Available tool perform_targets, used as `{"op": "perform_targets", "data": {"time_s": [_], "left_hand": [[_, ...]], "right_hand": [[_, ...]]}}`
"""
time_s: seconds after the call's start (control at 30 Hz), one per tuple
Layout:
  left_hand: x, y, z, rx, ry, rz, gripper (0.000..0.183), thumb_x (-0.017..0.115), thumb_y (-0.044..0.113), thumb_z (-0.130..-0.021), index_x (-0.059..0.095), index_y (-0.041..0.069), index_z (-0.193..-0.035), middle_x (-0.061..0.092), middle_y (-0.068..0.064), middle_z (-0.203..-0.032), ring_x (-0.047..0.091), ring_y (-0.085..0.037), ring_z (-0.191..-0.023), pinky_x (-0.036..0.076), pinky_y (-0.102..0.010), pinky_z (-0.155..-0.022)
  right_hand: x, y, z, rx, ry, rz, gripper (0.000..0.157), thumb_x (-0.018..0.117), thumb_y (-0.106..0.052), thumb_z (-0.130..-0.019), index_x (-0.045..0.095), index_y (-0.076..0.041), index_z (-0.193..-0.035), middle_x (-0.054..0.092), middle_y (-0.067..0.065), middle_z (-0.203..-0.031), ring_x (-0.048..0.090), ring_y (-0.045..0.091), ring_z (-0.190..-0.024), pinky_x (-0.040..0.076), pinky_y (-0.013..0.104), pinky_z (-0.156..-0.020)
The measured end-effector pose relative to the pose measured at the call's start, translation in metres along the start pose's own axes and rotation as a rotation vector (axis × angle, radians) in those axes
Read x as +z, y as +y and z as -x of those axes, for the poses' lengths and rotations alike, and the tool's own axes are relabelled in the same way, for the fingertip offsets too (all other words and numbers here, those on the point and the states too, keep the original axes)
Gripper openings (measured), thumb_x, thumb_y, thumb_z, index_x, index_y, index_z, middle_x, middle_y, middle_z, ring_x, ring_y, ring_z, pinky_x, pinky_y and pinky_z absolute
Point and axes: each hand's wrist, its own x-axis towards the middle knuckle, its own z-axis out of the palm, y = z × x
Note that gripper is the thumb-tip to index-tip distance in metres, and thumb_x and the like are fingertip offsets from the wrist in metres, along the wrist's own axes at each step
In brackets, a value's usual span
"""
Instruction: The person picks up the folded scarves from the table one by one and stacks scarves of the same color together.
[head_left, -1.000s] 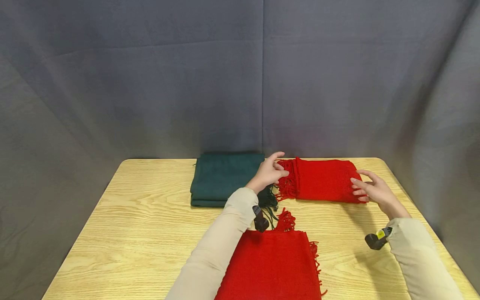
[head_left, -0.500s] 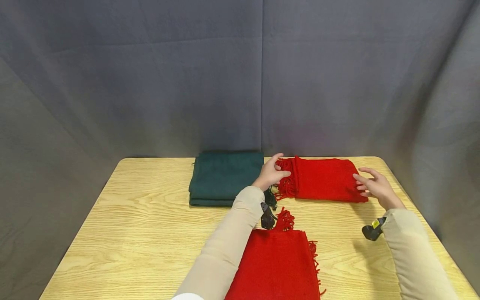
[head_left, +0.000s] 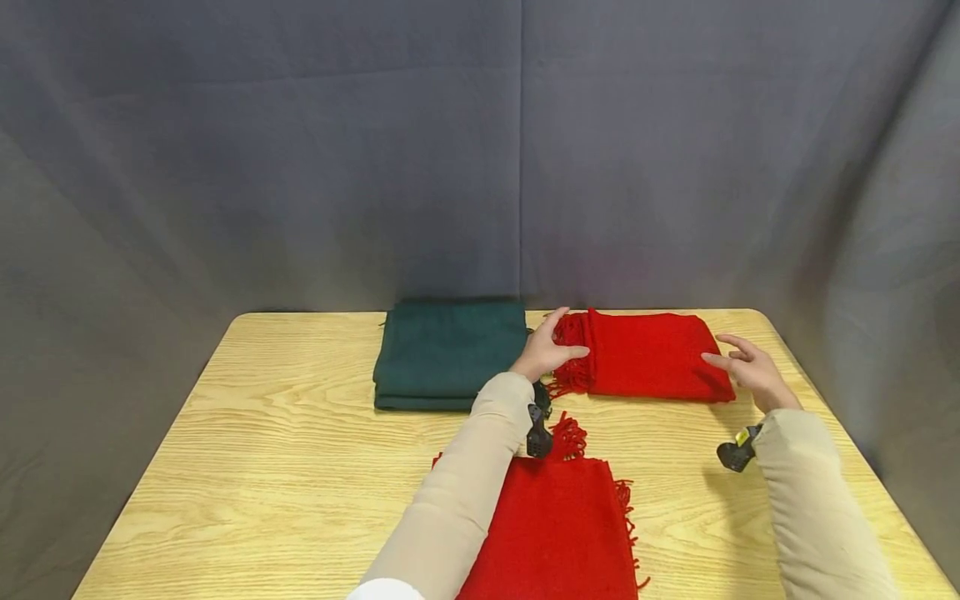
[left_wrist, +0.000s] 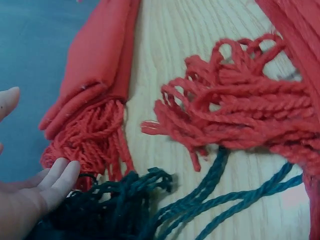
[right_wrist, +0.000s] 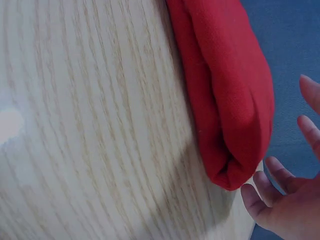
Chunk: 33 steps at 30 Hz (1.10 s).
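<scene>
A folded red scarf [head_left: 648,357] with a fringed left end lies at the back right of the table. My left hand [head_left: 546,350] spreads thumb and fingers at its fringe [left_wrist: 85,142], holding nothing. On the other side, my right hand [head_left: 757,377] reaches toward the scarf's folded right end [right_wrist: 230,100], its fingers apart and lightly bent around air. In the right wrist view those fingertips [right_wrist: 252,196] come right up to the fold. The dark green fringe [left_wrist: 110,205] lies beneath the left fingers in the left wrist view.
A folded dark green scarf [head_left: 450,350] lies at the back, left of the red one. Another red scarf [head_left: 558,533] with fringes lies at the front, partly hidden by my left sleeve [head_left: 457,492]. A grey curtain [head_left: 360,167] hangs behind the table [head_left: 247,467].
My left hand has shifted slightly right, its thumb now reaching over the red fringe. The right hand has edged a little left. The scarves lie as before.
</scene>
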Motion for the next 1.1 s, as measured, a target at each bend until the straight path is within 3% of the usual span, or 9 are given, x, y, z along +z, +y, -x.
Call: {"op": "perform_targets", "data": {"time_s": [0.2,0.33,0.43,0.57,0.7,0.83,0.93,1.1], "left_hand": [[0.007,-0.008,0.001,-0.046,-0.024,-0.006,0.079,0.073,0.019,-0.077,0.03,0.022,-0.143,0.032,-0.003,-0.144,0.03,-0.024,-0.13,0.035,-0.04,-0.099],[0.009,-0.01,0.004,-0.075,-0.026,-0.008,0.08,0.074,0.02,-0.076,0.03,0.022,-0.143,0.033,-0.002,-0.143,0.029,-0.024,-0.13,0.033,-0.041,-0.1],[0.011,-0.012,0.006,-0.085,-0.016,-0.009,0.079,0.075,0.02,-0.076,0.032,0.022,-0.142,0.034,-0.002,-0.142,0.03,-0.024,-0.129,0.033,-0.042,-0.1],[0.013,-0.014,0.005,-0.088,-0.008,0.002,0.078,0.075,0.019,-0.075,0.033,0.021,-0.141,0.035,-0.002,-0.142,0.032,-0.024,-0.129,0.033,-0.041,-0.1],[0.016,-0.014,0.005,-0.088,-0.033,0.031,0.079,0.075,0.016,-0.075,0.033,0.021,-0.141,0.034,-0.003,-0.142,0.031,-0.023,-0.129,0.032,-0.039,-0.1],[0.019,-0.013,0.007,-0.088,-0.065,0.065,0.08,0.074,0.012,-0.075,0.031,0.021,-0.142,0.032,-0.003,-0.143,0.031,-0.023,-0.128,0.034,-0.038,-0.1],[0.021,-0.012,0.009,-0.093,-0.072,0.084,0.08,0.073,0.01,-0.075,0.031,0.02,-0.142,0.032,-0.003,-0.143,0.031,-0.024,-0.129,0.034,-0.038,-0.099],[0.024,-0.013,0.012,-0.104,-0.089,0.086,0.079,0.072,0.007,-0.075,0.032,0.021,-0.141,0.031,-0.002,-0.143,0.029,-0.023,-0.129,0.033,-0.039,-0.1]], "right_hand": [[0.007,0.006,-0.005,0.04,-0.078,-0.045,0.081,0.065,-0.043,-0.081,0.024,-0.015,-0.144,0.041,0.016,-0.124,0.043,0.026,-0.105,0.041,0.032,-0.082],[0.015,-0.001,-0.002,0.031,-0.117,-0.09,0.08,0.062,-0.035,-0.085,0.017,-0.006,-0.144,0.012,0.024,-0.146,0.022,0.04,-0.128,0.025,0.045,-0.103],[0.018,-0.006,0.001,0.028,-0.134,-0.115,0.079,0.061,-0.03,-0.086,0.014,-0.003,-0.144,0.003,0.025,-0.148,0.007,0.045,-0.131,0.014,0.053,-0.105],[0.02,-0.009,0.001,0.05,-0.135,-0.112,0.077,0.059,-0.027,-0.088,0.012,-0.004,-0.144,0.0,0.024,-0.148,0.001,0.046,-0.132,0.01,0.056,-0.105],[0.022,-0.009,0.0,0.059,-0.123,-0.096,0.077,0.06,-0.028,-0.087,0.014,-0.004,-0.144,0.001,0.023,-0.148,0.007,0.045,-0.131,0.017,0.051,-0.104],[0.024,-0.008,0.001,0.066,-0.123,-0.101,0.077,0.061,-0.03,-0.086,0.017,-0.005,-0.143,0.005,0.025,-0.147,0.018,0.042,-0.125,0.033,0.033,-0.09],[0.025,-0.007,0.004,0.073,-0.131,-0.117,0.077,0.062,-0.03,-0.086,0.018,-0.007,-0.144,0.009,0.026,-0.145,0.028,0.038,-0.118,0.039,0.02,-0.076],[0.026,-0.007,0.008,0.068,-0.14,-0.143,0.074,0.062,-0.029,-0.086,0.02,-0.01,-0.143,0.013,0.026,-0.143,0.041,0.025,-0.103,0.043,0.016,-0.07]]}}
